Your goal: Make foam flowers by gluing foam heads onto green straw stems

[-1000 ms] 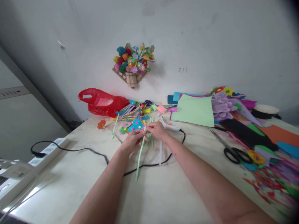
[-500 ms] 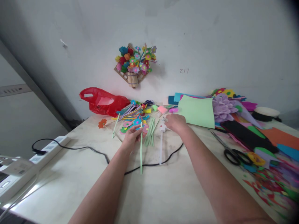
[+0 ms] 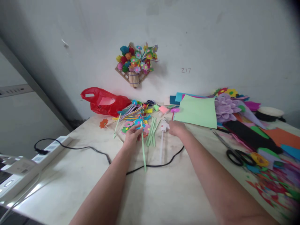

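My left hand (image 3: 133,133) pinches the top of a long light-green paper strip (image 3: 143,153), which hangs down towards me over the table. Just beyond that hand lie small foam flowers (image 3: 138,123) in pink, blue and green. My right hand (image 3: 176,128) is closed around the white glue gun (image 3: 164,126), whose black cable (image 3: 164,161) curls across the table. A bundle of green strips (image 3: 152,135) and a white glue stick (image 3: 161,147) lie between the two hands.
A red plastic bag (image 3: 105,103) lies at the back left. A power strip (image 3: 50,150) sits at the left edge. Coloured paper sheets (image 3: 197,111), a purple paper flower (image 3: 225,107), black scissors (image 3: 236,154) and scraps fill the right. A paper bouquet (image 3: 136,62) hangs on the wall.
My right hand let go of the green strip and moved right onto the glue gun. My left hand kept the strip, whose lower end has swung slightly right.
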Motion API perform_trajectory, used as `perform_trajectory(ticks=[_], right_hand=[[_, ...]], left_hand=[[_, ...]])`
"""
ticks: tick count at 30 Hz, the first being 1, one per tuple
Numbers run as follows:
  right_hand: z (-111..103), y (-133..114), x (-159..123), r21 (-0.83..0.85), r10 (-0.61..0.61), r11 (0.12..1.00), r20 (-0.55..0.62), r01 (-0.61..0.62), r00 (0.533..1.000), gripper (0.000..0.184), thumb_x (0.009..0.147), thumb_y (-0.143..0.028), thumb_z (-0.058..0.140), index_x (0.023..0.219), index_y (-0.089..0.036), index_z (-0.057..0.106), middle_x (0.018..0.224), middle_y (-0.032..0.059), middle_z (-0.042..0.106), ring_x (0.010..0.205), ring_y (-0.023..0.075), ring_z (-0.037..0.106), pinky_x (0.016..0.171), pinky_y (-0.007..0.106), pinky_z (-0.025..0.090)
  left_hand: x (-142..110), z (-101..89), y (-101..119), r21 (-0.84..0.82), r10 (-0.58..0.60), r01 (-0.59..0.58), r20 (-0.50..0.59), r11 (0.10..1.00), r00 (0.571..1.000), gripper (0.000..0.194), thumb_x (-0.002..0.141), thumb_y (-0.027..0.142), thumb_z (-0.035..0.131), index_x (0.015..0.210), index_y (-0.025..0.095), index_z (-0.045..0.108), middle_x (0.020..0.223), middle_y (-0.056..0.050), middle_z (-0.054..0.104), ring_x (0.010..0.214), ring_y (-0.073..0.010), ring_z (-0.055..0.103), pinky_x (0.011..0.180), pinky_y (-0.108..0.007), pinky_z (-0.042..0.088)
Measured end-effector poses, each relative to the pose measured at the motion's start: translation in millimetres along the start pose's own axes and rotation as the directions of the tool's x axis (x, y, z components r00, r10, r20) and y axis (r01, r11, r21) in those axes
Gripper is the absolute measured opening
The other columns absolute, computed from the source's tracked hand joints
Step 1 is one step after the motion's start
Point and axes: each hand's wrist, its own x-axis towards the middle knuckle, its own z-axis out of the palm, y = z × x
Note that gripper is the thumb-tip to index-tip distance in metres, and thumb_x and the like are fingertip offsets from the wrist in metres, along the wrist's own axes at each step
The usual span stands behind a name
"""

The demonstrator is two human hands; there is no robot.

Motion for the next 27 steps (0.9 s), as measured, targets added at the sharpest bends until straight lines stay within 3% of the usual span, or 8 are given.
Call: perform_trajectory(ticks=[8, 12, 14, 17, 19, 20, 23, 27], right_hand=[[-2, 4, 4, 0.069, 0.043, 0.997, -0.145, -0.034, 0.988, 0.033, 0.075, -0.03, 0.052, 0.105, -0.015, 0.055, 0.099, 0.0151, 0.061, 0.096, 0.0278, 0.057, 0.075, 0.036, 0.043], [-7, 4, 7, 0.28, 0.088, 0.96, -0.236, -0.019, 0.968, 0.024, 0.072, -0.027, 0.056, 0.093, -0.017, 0.058, 0.092, 0.012, 0.062, 0.087, 0.025, 0.059, 0.068, 0.032, 0.044], [-9, 1, 6, 0.528, 0.067, 0.847, -0.2, 0.05, 0.978, 0.021, 0.072, -0.033, 0.058, 0.085, -0.016, 0.058, 0.081, 0.009, 0.062, 0.072, 0.0196, 0.059, 0.06, 0.028, 0.044], [-11, -4, 1, 0.876, -0.092, 0.471, -0.07, 0.106, 0.993, 0.025, 0.074, -0.04, 0.057, 0.08, -0.016, 0.054, 0.061, 0.0012, 0.054, 0.043, 0.0084, 0.045, 0.043, 0.022, 0.04], [-12, -5, -4, 0.964, -0.217, 0.256, -0.021, 0.077, 0.976, 0.03, 0.073, -0.044, 0.059, 0.079, -0.015, 0.053, 0.056, -0.0022, 0.049, 0.037, 0.0046, 0.036, 0.038, 0.02, 0.036], [-13, -6, -6, 0.979, -0.261, 0.196, -0.004, 0.057, 0.965, 0.032, 0.071, -0.045, 0.06, 0.079, -0.015, 0.053, 0.055, -0.0029, 0.048, 0.036, 0.0037, 0.034, 0.036, 0.019, 0.035], [-14, -4, -9, 0.99, -0.32, 0.138, 0.047, -0.002, 0.946, 0.038, 0.068, -0.05, 0.063, 0.078, -0.015, 0.052, 0.055, -0.0029, 0.049, 0.035, 0.0029, 0.033, 0.035, 0.019, 0.034], [-13, -4, -9, 0.987, -0.368, 0.157, 0.085, -0.028, 0.926, 0.041, 0.066, -0.054, 0.063, 0.076, -0.016, 0.05, 0.056, -0.0025, 0.049, 0.035, 0.0023, 0.031, 0.034, 0.018, 0.034]], left_hand=[[0, 0.4, -1, -0.011, -0.006, 0.006, -0.018, 1.0, 1.0, 0.045, 0.055, 0.036, 0.073, 0.091, 0.012, 0.058, 0.044, 0.006, 0.051, 0.031, -0.0045, 0.038, 0.032, -0.019, 0.022], [0, 0.6, -2, -0.017, -0.008, 0.008, -0.008, 1.0, 1.0, 0.043, 0.056, 0.035, 0.073, 0.09, 0.012, 0.059, 0.044, 0.006, 0.05, 0.031, -0.004, 0.037, 0.033, -0.018, 0.024], [1, 0.0, -3, -0.006, -0.002, 0.002, 0.001, 1.0, 1.0, 0.042, 0.057, 0.035, 0.072, 0.089, 0.012, 0.059, 0.044, 0.006, 0.05, 0.032, -0.0037, 0.036, 0.034, -0.018, 0.024], [1, -1.8, -5, 0.013, 0.001, -0.002, 0.008, 1.0, 1.0, 0.041, 0.058, 0.035, 0.072, 0.09, 0.013, 0.059, 0.046, 0.005, 0.051, 0.033, -0.0034, 0.036, 0.035, -0.018, 0.025], [2, -2.9, -6, 0.024, 0.003, -0.003, 0.014, 1.0, 1.0, 0.04, 0.059, 0.035, 0.071, 0.09, 0.014, 0.06, 0.045, 0.006, 0.05, 0.034, -0.0034, 0.037, 0.035, -0.018, 0.025], [2, -3.4, -7, 0.028, 0.006, -0.006, 0.015, 1.0, 1.0, 0.039, 0.059, 0.035, 0.071, 0.09, 0.014, 0.06, 0.044, 0.006, 0.049, 0.034, -0.0034, 0.036, 0.035, -0.018, 0.025], [3, -3.8, -8, 0.032, 0.007, -0.008, 0.019, 0.999, 1.0, 0.038, 0.059, 0.035, 0.071, 0.089, 0.014, 0.061, 0.044, 0.006, 0.048, 0.034, -0.0035, 0.036, 0.035, -0.018, 0.024], [4, -3.3, -8, 0.018, -0.017, 0.017, 0.012, 1.0, 1.0, 0.039, 0.057, 0.035, 0.072, 0.088, 0.014, 0.061, 0.045, 0.006, 0.05, 0.034, -0.0039, 0.037, 0.035, -0.018, 0.024]])
